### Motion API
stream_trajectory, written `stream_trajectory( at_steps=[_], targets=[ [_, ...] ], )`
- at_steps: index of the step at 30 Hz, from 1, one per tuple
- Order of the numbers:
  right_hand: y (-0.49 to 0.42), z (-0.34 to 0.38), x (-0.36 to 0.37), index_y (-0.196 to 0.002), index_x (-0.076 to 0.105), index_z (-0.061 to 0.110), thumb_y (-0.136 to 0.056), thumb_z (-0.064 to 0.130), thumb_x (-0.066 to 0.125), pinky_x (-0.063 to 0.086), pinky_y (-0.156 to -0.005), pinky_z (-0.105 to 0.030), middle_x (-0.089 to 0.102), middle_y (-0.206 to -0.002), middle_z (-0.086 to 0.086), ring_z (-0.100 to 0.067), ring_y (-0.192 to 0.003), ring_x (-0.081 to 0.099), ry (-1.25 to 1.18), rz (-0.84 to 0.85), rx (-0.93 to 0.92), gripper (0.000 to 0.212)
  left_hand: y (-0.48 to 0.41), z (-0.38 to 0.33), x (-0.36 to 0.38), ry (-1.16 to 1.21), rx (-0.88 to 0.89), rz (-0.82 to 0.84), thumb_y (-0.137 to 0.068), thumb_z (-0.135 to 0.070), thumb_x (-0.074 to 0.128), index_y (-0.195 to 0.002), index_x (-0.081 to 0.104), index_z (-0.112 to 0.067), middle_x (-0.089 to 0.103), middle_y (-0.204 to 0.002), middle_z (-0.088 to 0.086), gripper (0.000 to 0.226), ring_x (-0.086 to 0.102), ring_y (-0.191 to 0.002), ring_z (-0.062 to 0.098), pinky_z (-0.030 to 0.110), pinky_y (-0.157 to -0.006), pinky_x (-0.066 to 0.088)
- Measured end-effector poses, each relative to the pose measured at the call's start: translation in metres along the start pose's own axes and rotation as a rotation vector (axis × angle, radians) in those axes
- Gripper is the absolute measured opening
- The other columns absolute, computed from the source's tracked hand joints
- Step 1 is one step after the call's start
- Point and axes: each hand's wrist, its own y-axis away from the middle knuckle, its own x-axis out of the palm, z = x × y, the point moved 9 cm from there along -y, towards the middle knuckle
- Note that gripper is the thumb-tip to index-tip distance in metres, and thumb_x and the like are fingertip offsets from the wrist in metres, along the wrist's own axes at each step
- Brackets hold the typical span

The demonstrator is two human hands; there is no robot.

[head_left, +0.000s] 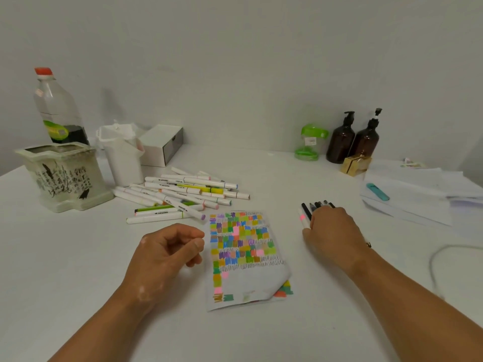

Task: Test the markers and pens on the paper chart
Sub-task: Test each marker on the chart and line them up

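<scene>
The paper chart (245, 257), covered with coloured swatches and black scribble rows, lies flat on the white table, its lower right corner curled up. My left hand (167, 250) rests just left of the chart, fingers loosely curled, holding nothing. My right hand (333, 231) lies palm down on a small group of dark pens (313, 206) to the right of the chart; their tips stick out past my fingers. A white marker with a pink band (302, 218) lies at my fingertips. A heap of white markers (183, 195) lies behind the chart at the left.
A ceramic pot (65, 176), a plastic bottle (56, 108), a white holder (122, 155) and a white box (162, 143) stand at the back left. A green jar (311, 142), two brown pump bottles (352, 139) and loose papers (418, 194) are at the right. A white cable (441, 254) curves at the right edge.
</scene>
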Motion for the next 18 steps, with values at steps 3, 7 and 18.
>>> stream_trajectory(
  at_steps=[3, 7, 18],
  targets=[
    [-0.010, -0.009, 0.000, -0.079, 0.050, 0.020, -0.087, 0.030, 0.065, 0.032, -0.049, -0.028, 0.047, -0.070, 0.003, -0.011, -0.055, 0.040, -0.052, -0.001, 0.063, 0.020, -0.001, 0.003, 0.001, -0.010, -0.009, -0.007, -0.083, -0.030, 0.071, -0.091, 0.075, -0.025, 0.074, -0.074, 0.002, 0.010, 0.069, -0.068, 0.019, 0.024, -0.066, 0.054],
    [-0.012, -0.017, -0.005, -0.085, 0.051, 0.020, -0.085, 0.027, 0.065, 0.030, -0.046, -0.026, 0.045, -0.071, 0.003, -0.013, -0.057, 0.044, -0.053, 0.000, 0.100, 0.015, -0.002, 0.004, 0.000, -0.012, -0.015, -0.022, -0.088, -0.020, 0.070, -0.089, 0.075, -0.024, 0.074, -0.073, 0.003, 0.007, 0.069, -0.067, 0.020, 0.025, -0.064, 0.054],
    [0.018, 0.201, -0.022, -0.117, 0.069, 0.031, -0.092, 0.046, 0.064, 0.056, -0.089, -0.037, 0.069, -0.108, 0.006, -0.015, -0.096, 0.063, -0.403, 0.153, -0.504, 0.030, -0.005, 0.008, -0.017, -0.028, -0.043, -0.190, -0.089, -0.021, 0.071, -0.084, 0.074, -0.024, 0.073, -0.072, -0.004, 0.007, 0.067, -0.064, 0.012, 0.015, -0.057, 0.052]
  ],
)
